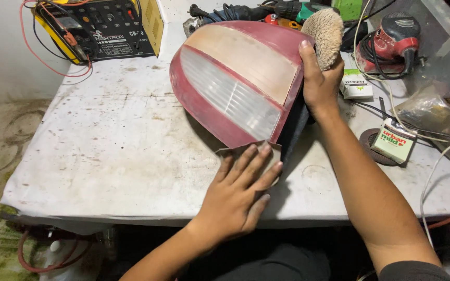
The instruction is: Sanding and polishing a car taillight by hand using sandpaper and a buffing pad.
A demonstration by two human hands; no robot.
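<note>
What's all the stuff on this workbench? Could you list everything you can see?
Red and clear plastic car tail light: one, propped on edge at the table's middle.
Grey sandpaper sheet: one, flat under the light's lower edge.
Fluffy tan polishing pad: one, behind the light's top.
Yellow and black box-shaped charger with red leads: one, far left corner.
Red power sander: one, far right.
Small cardboard packs: two, white and green, right side.
Worn white table: one, stained.
Left hand: flat on the sandpaper.
Right hand: gripping the light's right edge.
</note>
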